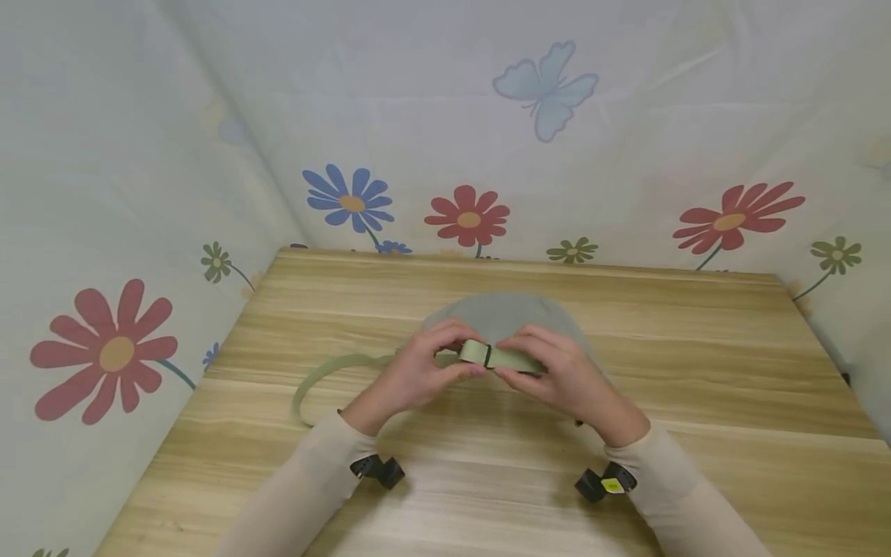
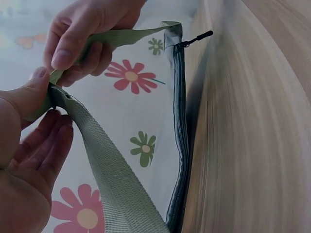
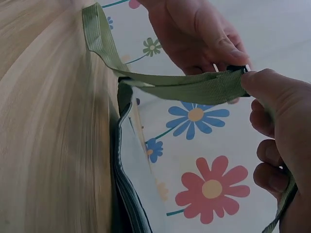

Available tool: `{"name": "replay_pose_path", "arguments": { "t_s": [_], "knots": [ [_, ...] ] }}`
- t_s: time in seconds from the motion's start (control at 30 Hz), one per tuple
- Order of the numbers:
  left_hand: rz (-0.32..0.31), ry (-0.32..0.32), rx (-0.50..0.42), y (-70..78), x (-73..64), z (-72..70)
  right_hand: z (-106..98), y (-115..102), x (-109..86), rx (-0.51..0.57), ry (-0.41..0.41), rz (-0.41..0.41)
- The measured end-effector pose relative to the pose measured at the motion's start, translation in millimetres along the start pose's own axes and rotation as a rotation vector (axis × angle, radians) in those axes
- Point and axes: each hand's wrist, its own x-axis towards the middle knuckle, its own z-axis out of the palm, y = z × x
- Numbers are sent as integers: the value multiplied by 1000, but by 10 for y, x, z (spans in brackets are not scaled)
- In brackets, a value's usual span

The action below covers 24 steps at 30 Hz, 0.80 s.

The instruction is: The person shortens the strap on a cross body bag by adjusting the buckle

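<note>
A green webbing strap [image 1: 511, 360] with a black slider buckle [image 1: 488, 356] is held up between both hands. My left hand [image 1: 421, 371] pinches the strap on the buckle's left side, thumb below and fingers above. On the other side, my right hand [image 1: 571, 375] grips the strap between thumb and fingers, its thumb right at the buckle in the right wrist view. Behind them, a grey-green bag [image 1: 508, 309] stands on the table, partly hidden by the hands. Along its edge runs a dark zipper [image 2: 180, 121] with a black pull [image 2: 199, 39].
A loose loop of the strap [image 1: 301, 394] lies on the wooden table [image 1: 445, 495], left of the bag. Behind and to the left hangs a white cloth [image 1: 418, 93] printed with flowers and a butterfly. Each wrist wears a small black camera [image 1: 388, 472].
</note>
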Motion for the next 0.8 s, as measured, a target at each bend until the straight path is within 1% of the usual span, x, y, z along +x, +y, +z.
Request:
{"name": "replay_pose_path", "arguments": {
  "t_s": [0.1, 0.2, 0.27, 0.33, 0.43, 0.57, 0.63, 0.7, 0.8],
  "knots": [
    [1, 39, -34, -19, -8, -3, -49, 17, -40, -15, -19, 32],
    [-24, 78, -73, -37, -22, -9, -94, 35, -74, -32, -9, 46],
    [-44, 89, -91, -40, -28, -17, -118, 38, -87, -35, -2, 58],
    [-59, 85, -99, -41, -31, -24, -133, 32, -88, -34, -4, 73],
    [-85, 50, -78, -32, -32, -47, -134, 18, -79, -19, -16, 96],
    [-99, -30, 14, -16, -13, -91, -116, 6, -66, 2, -26, 108],
    [-81, -76, 63, -18, 1, -107, -102, 8, -65, 9, -22, 98],
    [-58, -118, 93, -26, 12, -118, -90, 9, -65, 7, -23, 92],
    [-33, -149, 103, -35, 14, -119, -75, 14, -67, 11, -27, 88]
  ]
}}
